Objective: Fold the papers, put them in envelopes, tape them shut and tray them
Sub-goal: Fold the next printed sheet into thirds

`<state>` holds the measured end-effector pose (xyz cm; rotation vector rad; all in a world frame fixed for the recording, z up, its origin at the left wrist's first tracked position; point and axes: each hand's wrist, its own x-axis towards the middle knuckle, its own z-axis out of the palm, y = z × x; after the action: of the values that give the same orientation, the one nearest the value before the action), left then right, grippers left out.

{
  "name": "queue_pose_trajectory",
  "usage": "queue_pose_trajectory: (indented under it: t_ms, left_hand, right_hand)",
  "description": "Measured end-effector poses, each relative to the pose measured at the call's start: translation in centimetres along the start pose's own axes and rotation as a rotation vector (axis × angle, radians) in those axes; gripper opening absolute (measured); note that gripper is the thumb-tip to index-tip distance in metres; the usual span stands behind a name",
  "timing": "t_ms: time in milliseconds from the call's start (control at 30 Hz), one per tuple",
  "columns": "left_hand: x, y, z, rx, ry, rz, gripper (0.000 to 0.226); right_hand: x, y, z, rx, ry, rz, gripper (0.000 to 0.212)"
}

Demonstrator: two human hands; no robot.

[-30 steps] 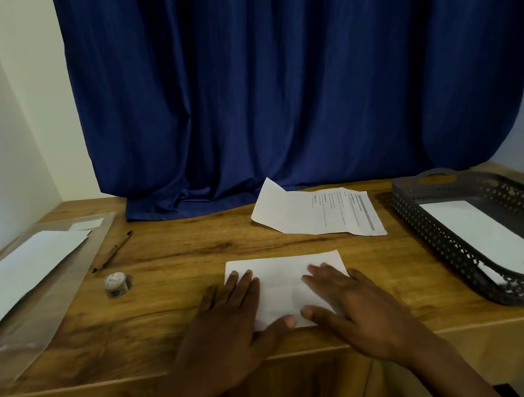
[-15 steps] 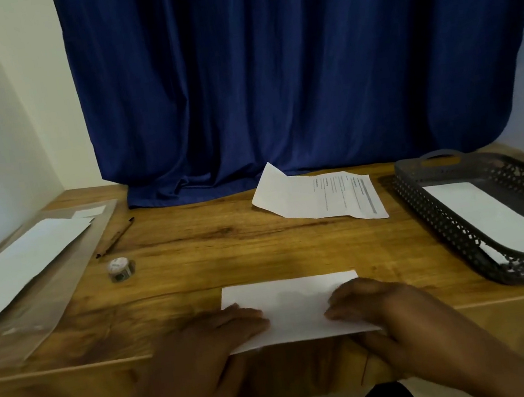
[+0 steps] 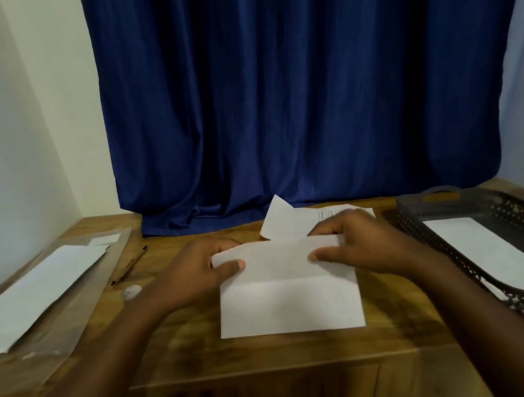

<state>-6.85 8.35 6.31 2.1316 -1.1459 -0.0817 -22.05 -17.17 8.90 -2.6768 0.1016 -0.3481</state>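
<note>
A folded white paper [image 3: 289,299] lies in the middle of the wooden table, its far edge lifted and bent toward me. My left hand [image 3: 197,276] pinches the far left corner with thumb on top. My right hand [image 3: 359,245] pinches the far right corner the same way. Behind them lies a printed sheet [image 3: 286,222], partly hidden by my right hand. A white envelope [image 3: 34,297] rests on a clear plastic sleeve at the left. A small tape roll [image 3: 131,291] sits near my left wrist. The dark perforated tray [image 3: 458,203] at the right holds a stamped envelope [image 3: 497,255].
A pen [image 3: 129,265] lies between the plastic sleeve and my left hand. A dark blue curtain [image 3: 298,84] hangs behind the table and drapes onto its far edge. Pale walls close in on both sides.
My hands moved from the near edge of the folded paper to its far corners and lifted that edge toward me. The view shifted, so the table sits lower in the frame.
</note>
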Motion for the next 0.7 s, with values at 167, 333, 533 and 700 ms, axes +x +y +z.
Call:
queue_pose_trajectory:
  t_ms: [167, 333, 533, 700]
  left_hand:
    - [0.9, -2.9, 3.0, 0.228, -0.003, -0.055, 0.028]
    - [-1.4, -4.1, 4.4, 0.361, -0.050, 0.071, 0.037]
    - [-4.5, -4.5, 5.8, 0.435, -0.217, 0.054, 0.072]
    - [-4.8, -4.8, 6.4, 0.422, -0.282, 0.040, 0.067]
  right_hand:
    - [1.1, 2.7, 3.6, -0.353, 0.069, 0.014, 0.029]
    - [-1.8, 3.5, 5.9, -0.365, 0.146, -0.076, 0.034]
    - [-5.7, 3.4, 8.5, -0.309, 0.045, -0.090, 0.051]
    - [-7.1, 3.7, 10.6, -0.277, 0.031, -0.069, 0.054]
